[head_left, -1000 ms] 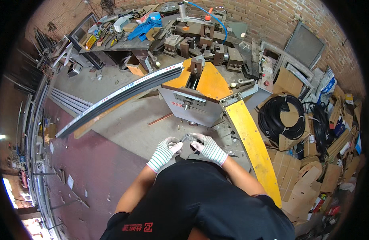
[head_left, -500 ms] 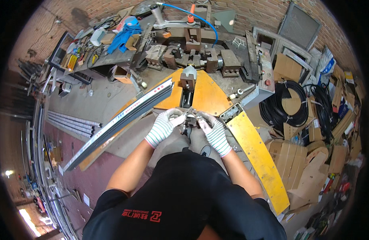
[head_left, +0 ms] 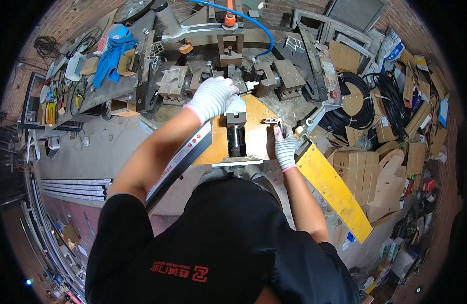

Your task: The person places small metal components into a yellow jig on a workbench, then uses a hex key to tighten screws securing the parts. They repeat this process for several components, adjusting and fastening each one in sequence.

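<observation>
My left hand (head_left: 213, 97), in a striped white glove, reaches over the front of a metal clamping machine (head_left: 175, 81). Its fingers are curled by the central jaws; what they hold is hard to make out, though a thin dark piece shows at the fingertips. Lower and to the right, my gloved right hand (head_left: 285, 151) pinches a small pale metal corner bracket (head_left: 272, 120) above the orange-yellow machine plate (head_left: 259, 137). Under my left forearm lies a long dark profile (head_left: 180, 161) with a printed film strip, its far end on the plate.
A yellow hinged arm (head_left: 335, 190) extends toward the lower right. Black cable coils (head_left: 347, 119) and cardboard (head_left: 362, 172) pile up on the right. A cluttered bench (head_left: 107, 93) with a blue cloth (head_left: 114, 61) stands at left, and wrapped profiles (head_left: 76, 187) lie on the floor.
Both hands were together at the plate's front edge. The left has moved forward to the machine jaws; the right has gone right and forward with the bracket. My view has shifted closer to the machine.
</observation>
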`<state>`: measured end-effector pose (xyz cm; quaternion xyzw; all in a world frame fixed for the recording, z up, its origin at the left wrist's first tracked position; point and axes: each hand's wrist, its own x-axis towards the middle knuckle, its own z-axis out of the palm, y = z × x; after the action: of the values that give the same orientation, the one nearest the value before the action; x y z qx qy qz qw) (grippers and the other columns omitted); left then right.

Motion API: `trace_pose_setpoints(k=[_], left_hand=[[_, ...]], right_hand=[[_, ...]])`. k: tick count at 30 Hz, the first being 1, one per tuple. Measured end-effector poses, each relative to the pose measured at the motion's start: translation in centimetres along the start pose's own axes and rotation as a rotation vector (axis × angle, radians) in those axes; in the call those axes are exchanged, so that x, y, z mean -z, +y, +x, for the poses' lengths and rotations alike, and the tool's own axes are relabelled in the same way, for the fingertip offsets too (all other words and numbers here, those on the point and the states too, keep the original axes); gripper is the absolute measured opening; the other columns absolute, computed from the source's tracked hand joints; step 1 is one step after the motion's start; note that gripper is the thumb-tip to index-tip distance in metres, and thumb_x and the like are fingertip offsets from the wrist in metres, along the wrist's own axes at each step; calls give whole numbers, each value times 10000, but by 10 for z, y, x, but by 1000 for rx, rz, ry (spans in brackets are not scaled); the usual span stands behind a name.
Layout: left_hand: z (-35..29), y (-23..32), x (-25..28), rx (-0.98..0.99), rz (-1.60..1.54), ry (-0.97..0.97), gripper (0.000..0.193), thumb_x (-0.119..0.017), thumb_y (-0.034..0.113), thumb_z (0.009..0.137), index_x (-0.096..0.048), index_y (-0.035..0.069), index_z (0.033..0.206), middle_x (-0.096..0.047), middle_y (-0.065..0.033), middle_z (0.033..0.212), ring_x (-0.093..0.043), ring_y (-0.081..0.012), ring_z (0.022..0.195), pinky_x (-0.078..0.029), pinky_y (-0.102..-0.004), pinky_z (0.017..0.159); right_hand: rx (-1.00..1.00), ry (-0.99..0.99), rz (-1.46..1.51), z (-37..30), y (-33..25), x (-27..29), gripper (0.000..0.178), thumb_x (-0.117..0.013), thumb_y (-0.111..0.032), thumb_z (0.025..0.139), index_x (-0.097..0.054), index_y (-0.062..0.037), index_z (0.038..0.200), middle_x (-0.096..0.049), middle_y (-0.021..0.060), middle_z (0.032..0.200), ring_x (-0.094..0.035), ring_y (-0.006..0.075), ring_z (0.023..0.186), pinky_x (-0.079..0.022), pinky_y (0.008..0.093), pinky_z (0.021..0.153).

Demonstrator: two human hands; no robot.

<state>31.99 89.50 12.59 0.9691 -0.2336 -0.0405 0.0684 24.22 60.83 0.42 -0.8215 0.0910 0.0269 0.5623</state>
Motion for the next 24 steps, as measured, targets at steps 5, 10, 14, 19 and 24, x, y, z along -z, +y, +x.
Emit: trace_pose_setpoints(k=[5,10,14,19,24], left_hand=[[47,-25,-11,-258,233,-271,211,-641,209,912,-761,111,1056,-710,-108,1012,-676,-312,1016,-542,-422,874],[65,-24,-5,-306,257,-376,154,-654,130,877,-745,42,964,-722,-175,879,-719,-362,857,-574,-459,744],[62,-22,-4,-342,189,-324,115,-620,85,878,-682,11,942,-683,-211,819,-712,-389,807,-569,-479,689],[62,-24,-13,-357,171,-299,115,-628,95,874,-664,6,938,-687,-216,850,-710,-396,826,-570,-472,704],[67,-39,-17,-309,88,-327,162,-632,122,896,-669,-6,988,-697,-226,919,-693,-419,891,-563,-489,769]], right_hand=[[-7,-45,104,17,23,-1,478,-687,-297,988,-616,61,1298,-711,184,1185,-659,241,1107,-493,334,994],[-63,-72,-24,16,29,3,423,-688,-296,988,-638,24,1260,-716,138,1068,-653,191,947,-522,325,856],[-64,-50,158,12,29,2,386,-705,-324,979,-665,-2,1188,-668,42,870,-574,93,694,-491,266,636],[-59,-23,123,13,24,1,427,-724,-334,963,-660,11,1206,-692,63,909,-595,107,725,-509,275,671],[-69,-74,274,8,19,4,464,-718,-335,968,-643,32,1243,-697,61,925,-592,100,709,-512,265,655]])
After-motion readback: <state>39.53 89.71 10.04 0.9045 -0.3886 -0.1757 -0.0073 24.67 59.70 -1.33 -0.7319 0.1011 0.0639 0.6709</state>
